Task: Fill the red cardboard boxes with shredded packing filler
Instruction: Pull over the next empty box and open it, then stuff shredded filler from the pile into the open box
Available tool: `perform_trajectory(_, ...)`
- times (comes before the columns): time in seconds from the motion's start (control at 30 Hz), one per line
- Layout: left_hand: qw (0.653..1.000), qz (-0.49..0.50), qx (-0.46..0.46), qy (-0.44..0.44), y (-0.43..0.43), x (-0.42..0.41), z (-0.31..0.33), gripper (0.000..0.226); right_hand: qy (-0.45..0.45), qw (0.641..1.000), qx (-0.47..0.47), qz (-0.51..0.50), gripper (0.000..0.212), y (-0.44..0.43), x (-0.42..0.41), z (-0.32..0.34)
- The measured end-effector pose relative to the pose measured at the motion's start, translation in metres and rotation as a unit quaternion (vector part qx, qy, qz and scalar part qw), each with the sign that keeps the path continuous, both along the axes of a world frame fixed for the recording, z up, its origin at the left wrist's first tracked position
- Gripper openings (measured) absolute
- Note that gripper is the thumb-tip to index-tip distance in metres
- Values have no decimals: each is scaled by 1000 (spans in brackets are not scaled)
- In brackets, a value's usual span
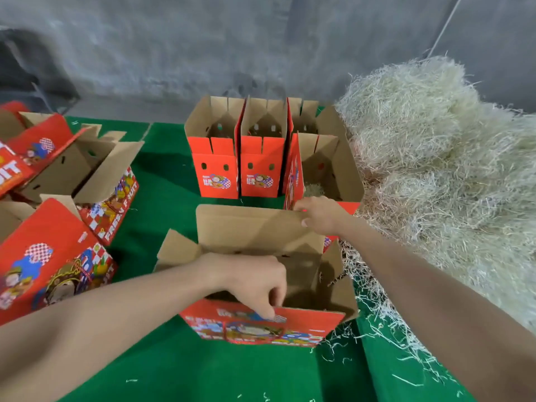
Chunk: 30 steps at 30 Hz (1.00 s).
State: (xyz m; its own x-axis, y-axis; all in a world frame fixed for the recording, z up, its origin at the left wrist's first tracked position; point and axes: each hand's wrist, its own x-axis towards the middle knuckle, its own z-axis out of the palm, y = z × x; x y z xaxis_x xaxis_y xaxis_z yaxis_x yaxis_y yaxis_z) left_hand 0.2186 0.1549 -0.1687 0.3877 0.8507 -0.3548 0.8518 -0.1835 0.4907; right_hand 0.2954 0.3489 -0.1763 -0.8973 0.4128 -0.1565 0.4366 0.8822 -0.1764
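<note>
Left hand [255, 282] and right hand [319, 216] each pinch one flap of one red box [304, 323].

This looks like a packing station in a warehouse or back-room workshop rather than a home. The wall [174, 47] behind is bare, stained grey concrete, and the desk [162, 175] is covered in plain green cloth strewn with loose pale strands. Many identical red cardboard boxes [216, 175] with the same cartoon print, some lettered "FRESH FRUIT", stand open in a row or lie piled at the left, and a big heap of shredded packing filler [435, 140] banks up along the right side.
</note>
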Motion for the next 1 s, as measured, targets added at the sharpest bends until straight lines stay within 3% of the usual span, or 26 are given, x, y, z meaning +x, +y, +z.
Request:
perform_trajectory(0.1,987,79,-78,-118,9,28,-12,30,-41,998,-43,24,29,2,18,-3)
perform_trajectory(0.13,980,128,-52,-146,12,32,-16,30,-38,998,-52,14,32,1,25,-7)
perform_trajectory(0.17,975,173,31,-133,17,32,-22,28,-24,998,-56,0,39,-1,32,-12)
perform_trajectory(0.23,937,251,241,16,28,23,-32,31,30,999,-31,-24,55,-8,46,-25)
perform_trajectory(0.3,890,317,293,150,36,8,-37,54,96,994,23,-46,61,-19,59,-37)
perform_trajectory(0.33,882,353,253,183,40,-1,-37,58,111,992,42,-52,60,-23,64,-41)
perform_trajectory(0.43,898,376,119,197,48,-20,-33,40,118,991,5,-65,49,-24,75,-45)
perform_trajectory(0.57,924,322,143,152,45,-25,-35,38,176,981,-35,-71,35,-14,87,-35)
perform_trajectory(0.67,923,307,153,174,44,-22,-42,36,178,980,-55,-75,34,-18,102,-34)
perform_trajectory(0.8,938,288,52,184,64,-22,-44,37,191,973,-88,-96,34,-14,126,-30)
perform_trajectory(0.9,932,316,-66,164,82,-23,-42,58,210,960,-6,-188,42,17,158,-21)
perform_trajectory(0.97,924,332,-75,172,91,-15,-39,77,123,950,73,-277,57,46,187,-19)
perform_trajectory(1.0,927,326,-45,183,96,-8,-39,76,71,943,90,-312,67,59,202,-21)
